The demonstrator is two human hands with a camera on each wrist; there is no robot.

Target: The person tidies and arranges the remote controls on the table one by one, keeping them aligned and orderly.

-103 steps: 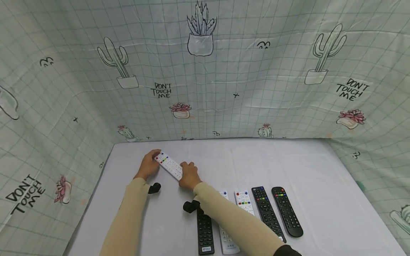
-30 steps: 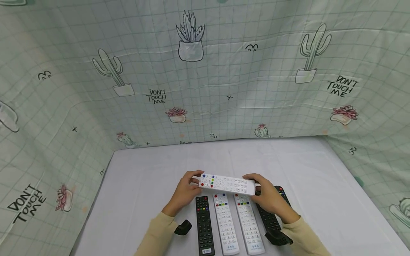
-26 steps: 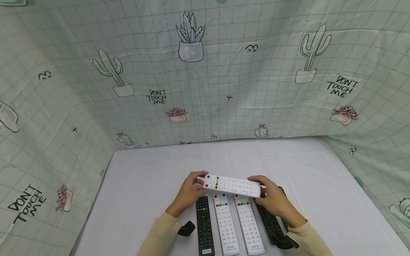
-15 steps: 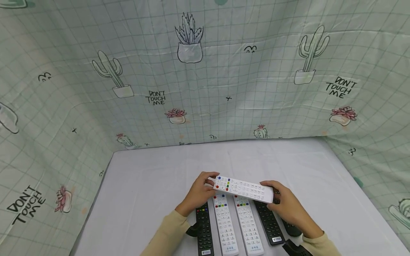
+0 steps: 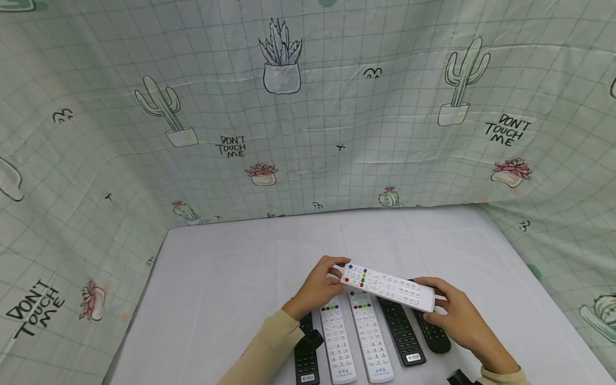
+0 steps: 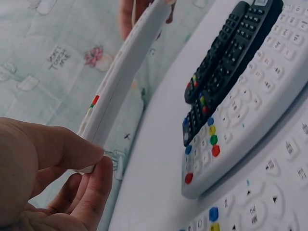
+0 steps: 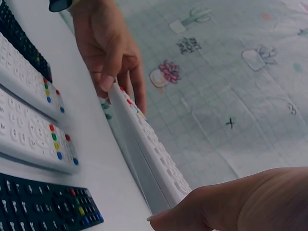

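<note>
A white remote control point(image 5: 389, 287) with coloured buttons is held up between both hands, lying nearly crosswise above a row of other remotes. My left hand point(image 5: 320, 283) pinches its left end, where the coloured buttons are. At the opposite end, my right hand point(image 5: 457, 315) grips it between thumb and fingers. In the left wrist view the thumb and a finger close on the end of the white remote point(image 6: 120, 82). The right wrist view shows the same remote point(image 7: 144, 149) edge-on, apart from the table, with the right thumb against its near end.
Below lie two white remotes point(image 5: 338, 342) point(image 5: 372, 342) side by side. A black remote point(image 5: 306, 361) lies to their left, partly under the left wrist's camera. Two more black remotes point(image 5: 403, 334) point(image 5: 435, 334) lie to the right. A patterned cloth point(image 5: 308, 117) rises behind the white table point(image 5: 231, 278).
Both hands brought the white remote from the table's left side to above the row, turning it more crosswise. Over the last second it moved further right, uncovering more of the right-hand black remotes.
</note>
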